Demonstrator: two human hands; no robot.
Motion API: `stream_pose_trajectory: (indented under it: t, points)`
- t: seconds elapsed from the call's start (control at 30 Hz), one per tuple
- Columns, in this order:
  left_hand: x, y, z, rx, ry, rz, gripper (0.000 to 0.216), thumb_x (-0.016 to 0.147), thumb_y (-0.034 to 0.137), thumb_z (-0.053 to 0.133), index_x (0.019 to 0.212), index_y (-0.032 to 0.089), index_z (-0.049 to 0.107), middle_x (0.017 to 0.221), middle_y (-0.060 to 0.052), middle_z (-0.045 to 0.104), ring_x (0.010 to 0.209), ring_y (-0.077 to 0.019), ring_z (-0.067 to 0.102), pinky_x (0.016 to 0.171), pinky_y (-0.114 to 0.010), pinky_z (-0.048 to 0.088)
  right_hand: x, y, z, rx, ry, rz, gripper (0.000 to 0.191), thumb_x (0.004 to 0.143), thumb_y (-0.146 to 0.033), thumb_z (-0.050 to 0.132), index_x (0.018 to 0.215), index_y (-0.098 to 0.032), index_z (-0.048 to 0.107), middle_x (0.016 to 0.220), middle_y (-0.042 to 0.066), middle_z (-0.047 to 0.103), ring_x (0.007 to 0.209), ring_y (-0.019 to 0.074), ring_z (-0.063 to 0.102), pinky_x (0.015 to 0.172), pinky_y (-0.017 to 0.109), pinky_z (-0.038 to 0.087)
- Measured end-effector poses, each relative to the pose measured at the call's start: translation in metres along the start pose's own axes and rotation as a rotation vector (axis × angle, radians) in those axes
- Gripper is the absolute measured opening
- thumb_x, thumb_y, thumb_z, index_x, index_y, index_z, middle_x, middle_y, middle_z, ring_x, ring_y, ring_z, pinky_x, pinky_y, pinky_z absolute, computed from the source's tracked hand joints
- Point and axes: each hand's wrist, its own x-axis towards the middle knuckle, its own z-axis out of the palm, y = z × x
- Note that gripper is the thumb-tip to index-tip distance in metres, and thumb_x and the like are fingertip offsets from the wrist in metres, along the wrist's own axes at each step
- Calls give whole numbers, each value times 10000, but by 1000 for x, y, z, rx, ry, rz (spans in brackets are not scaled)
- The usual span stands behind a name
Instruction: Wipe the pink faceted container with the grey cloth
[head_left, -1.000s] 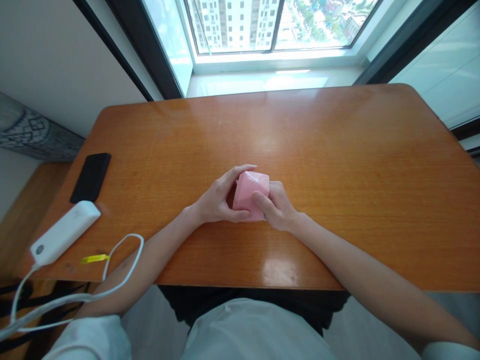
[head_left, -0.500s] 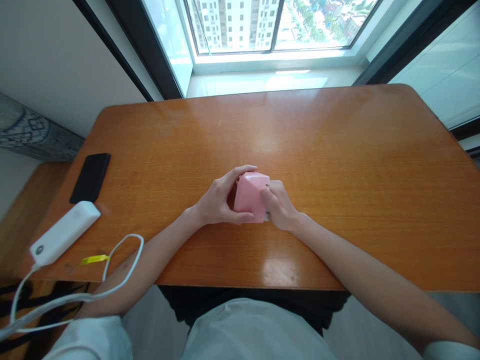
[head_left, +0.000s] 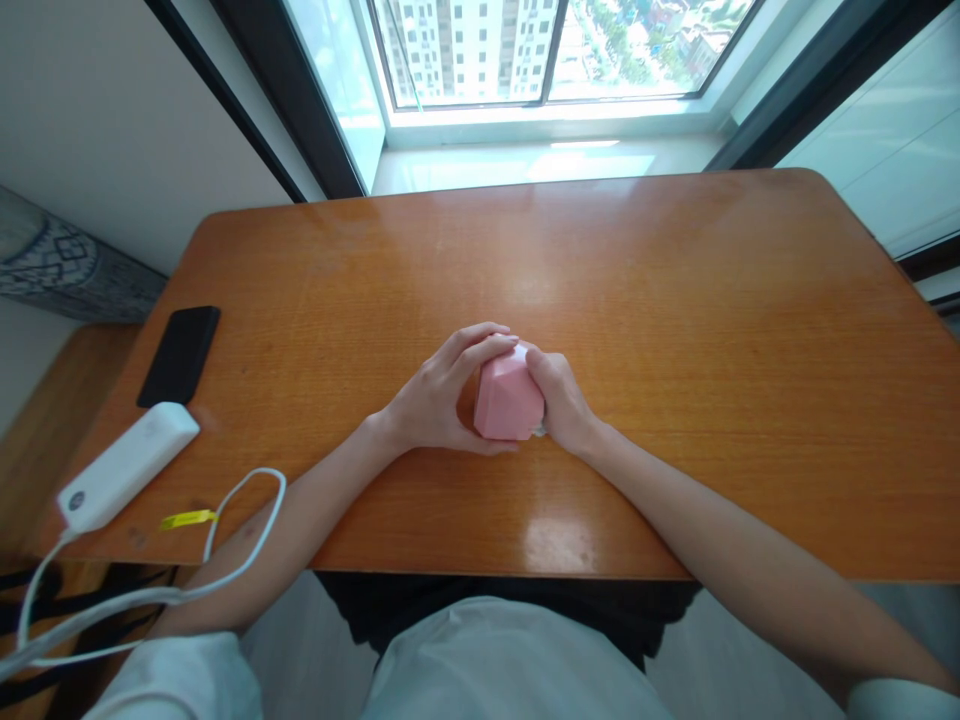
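Two bare hands are closed around one pink faceted object (head_left: 508, 402) near the middle of the near edge of the wooden table (head_left: 712, 300).

At the near left corner, a white power bank (head_left: 127, 466) is laid at a slant, with its near end over the table edge. A round grey mark is seen on that end; no brand name can be read on it. A white cable (head_left: 244, 520) is plugged into that end, looped over the near edge and cut off by the lower left frame border. A yellow tag (head_left: 187, 519) is laid just beside the loop; any print on it is too small to be read. A black phone (head_left: 180, 355) is placed along the left edge, just beyond the power bank, face dark, with no logo visible.

The left hand (head_left: 435, 398) is curled against the left side of the object, with the fingers laid over its top and the thumb under its near face. The object is held between both hands, touching or just above the table; which one cannot be told. No label is shown on its visible faces. Its far side and base are hidden.

The right hand (head_left: 564, 402) is pressed against the right side, with the fingers wrapped behind it. A small pale part at the lower right corner of the object cannot be made out.
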Motion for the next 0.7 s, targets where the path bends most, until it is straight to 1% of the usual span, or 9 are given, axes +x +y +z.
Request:
stream_pose_trajectory:
  t: [0.13, 0.2, 0.27, 0.33, 0.37, 0.43, 0.57, 0.63, 0.7]
  points:
    - [-3, 6, 3, -227, -52, -284, 1076, 794, 727, 918, 1654, 260, 471, 1367, -140, 743, 1110, -310, 785, 976, -469, 675, -2, -6, 1, -210, -83, -245, 703, 1069, -819, 472, 692, -230, 535, 649, 5, 556, 598, 148, 482, 582, 317, 365]
    - [-5, 4, 3, -260, -79, -335, 1076, 823, 751, 884, 1677, 259, 451, 1407, -154, 740, 1146, -328, 781, 1020, -497, 661, -3, -8, 1, -245, -101, -305, 670, 1095, -749, 493, 677, -226, 525, 633, -2, 542, 582, 137, 470, 584, 315, 357]
    - [-7, 0, 2, -215, -60, -270, 1207, 765, 786, 917, 1729, 281, 394, 1586, -193, 640, 1341, -398, 720, 1153, -579, 611, -3, -10, 1, -213, -99, -287, 635, 1119, -677, 506, 675, -224, 520, 629, -11, 528, 576, 130, 461, 582, 310, 356]
    - [-7, -4, 0, -140, -60, -154, 1344, 706, 793, 960, 1781, 326, 302, 1745, -204, 488, 1548, -453, 580, 1269, -651, 530, -2, -10, 1, -152, -87, -219, 616, 1121, -668, 518, 694, -224, 525, 638, -16, 528, 583, 129, 462, 579, 303, 362]
    - [-7, -6, 0, -101, -72, -99, 1384, 697, 771, 981, 1797, 342, 260, 1784, -203, 438, 1616, -460, 512, 1303, -669, 500, -2, -9, 0, -118, -77, -177, 616, 1116, -685, 520, 708, -224, 534, 647, -17, 530, 586, 129, 460, 576, 300, 365]
    - [-5, -8, 0, -35, -87, -23, 1376, 718, 693, 1010, 1804, 355, 236, 1781, -202, 442, 1659, -443, 468, 1324, -668, 486, -1, -8, -1, -58, -60, -99, 631, 1101, -729, 525, 724, -224, 546, 650, -20, 521, 583, 128, 447, 565, 295, 366]
    - [0, -2, 2, -26, -13, -54, 1278, 689, 642, 1038, 1739, 342, 373, 1642, -174, 586, 1502, -405, 625, 1252, -601, 562, 0, -3, -1, -24, -7, -29, 680, 1074, -801, 510, 707, -229, 543, 633, -17, 502, 571, 132, 423, 542, 295, 364]
    - [0, 4, 4, -83, 1, -173, 1220, 684, 662, 1025, 1695, 314, 437, 1540, -153, 664, 1328, -366, 724, 1141, -535, 623, 0, -2, 0, -32, 22, -26, 705, 1064, -832, 487, 701, -230, 543, 641, -7, 512, 584, 139, 431, 533, 292, 359]
    - [-1, 8, 6, -157, -19, -319, 1138, 754, 671, 974, 1685, 283, 446, 1459, -143, 723, 1178, -320, 771, 1033, -475, 647, -1, -2, 1, -47, 23, -49, 720, 1047, -859, 484, 710, -226, 559, 677, 13, 552, 614, 150, 462, 529, 290, 358]
